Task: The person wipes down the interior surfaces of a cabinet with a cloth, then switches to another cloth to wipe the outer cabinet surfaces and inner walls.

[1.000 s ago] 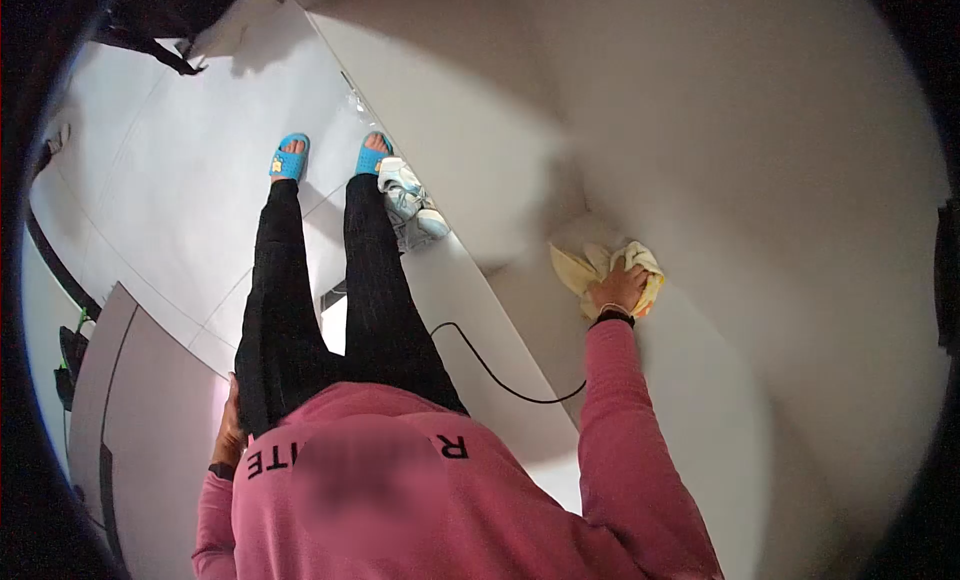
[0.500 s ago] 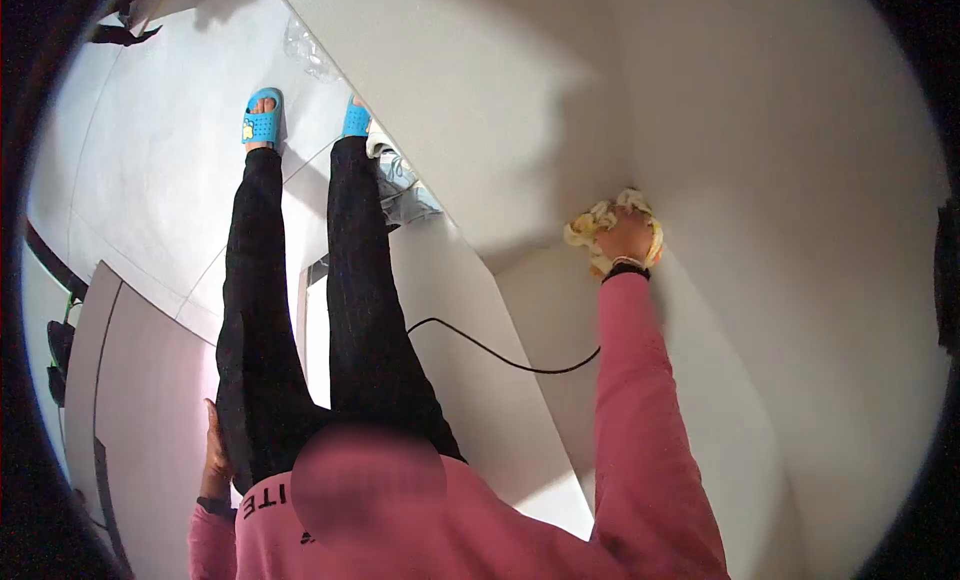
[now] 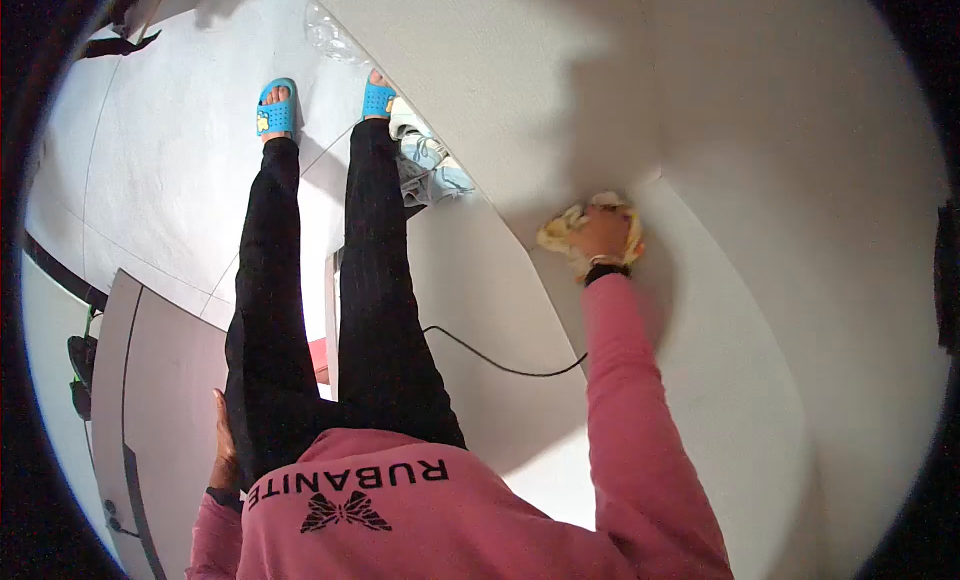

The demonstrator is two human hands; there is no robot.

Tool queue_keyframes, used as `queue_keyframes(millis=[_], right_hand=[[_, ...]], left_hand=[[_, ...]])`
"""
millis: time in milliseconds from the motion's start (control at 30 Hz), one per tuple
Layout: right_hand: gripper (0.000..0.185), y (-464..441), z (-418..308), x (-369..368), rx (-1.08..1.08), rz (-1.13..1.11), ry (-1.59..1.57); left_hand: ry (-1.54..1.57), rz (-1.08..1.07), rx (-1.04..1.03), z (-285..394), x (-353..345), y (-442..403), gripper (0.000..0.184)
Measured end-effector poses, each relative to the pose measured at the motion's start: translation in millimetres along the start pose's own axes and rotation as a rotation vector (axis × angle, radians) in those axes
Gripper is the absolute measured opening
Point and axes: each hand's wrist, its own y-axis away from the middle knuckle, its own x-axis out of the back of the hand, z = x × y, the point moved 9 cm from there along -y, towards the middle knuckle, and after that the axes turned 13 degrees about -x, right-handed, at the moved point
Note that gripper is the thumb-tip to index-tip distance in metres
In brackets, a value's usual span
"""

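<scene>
A crumpled yellow-and-white cloth (image 3: 560, 232) is bunched under my right hand (image 3: 605, 230). That hand is closed on it and presses it against a white surface (image 3: 690, 270), close to the edge where white panels meet. My right arm reaches out straight in its pink sleeve. Down at my left side, my left hand (image 3: 224, 440) lies against the thigh of my black trousers (image 3: 265, 380). Its visible fingers are stretched out and hold nothing; part of the hand is hidden by the leg.
A black cable (image 3: 500, 365) curves from behind my leg towards the white panel. Pale shoes (image 3: 425, 155) and clear plastic wrapping (image 3: 335, 35) lie on the floor by the panel's edge. A door (image 3: 175, 380) with a handle stands at left. I wear blue slippers (image 3: 277, 110).
My right hand has slid the cloth left along the white surface, away from the inner corner. My left hand stays by my thigh. The view has shifted slightly.
</scene>
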Motion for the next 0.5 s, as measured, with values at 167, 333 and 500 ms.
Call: queue_keyframes(millis=[167, 333, 500], right_hand=[[0.035, 86, -86, -35, 0.171, -0.064, -0.077], [0.044, 195, -151, -109, 0.436, -0.766, -0.029], [0.047, 245, -158, -71, 0.348, -0.801, -0.335]], left_hand=[[-0.059, -0.085, -0.115, 33, 5, -8, 0.075], [-0.011, -0.061, -0.05, 37, 40, -8, 0.073], [-0.222, -0.022, -0.154, 39, 65, -21, 0.072]])
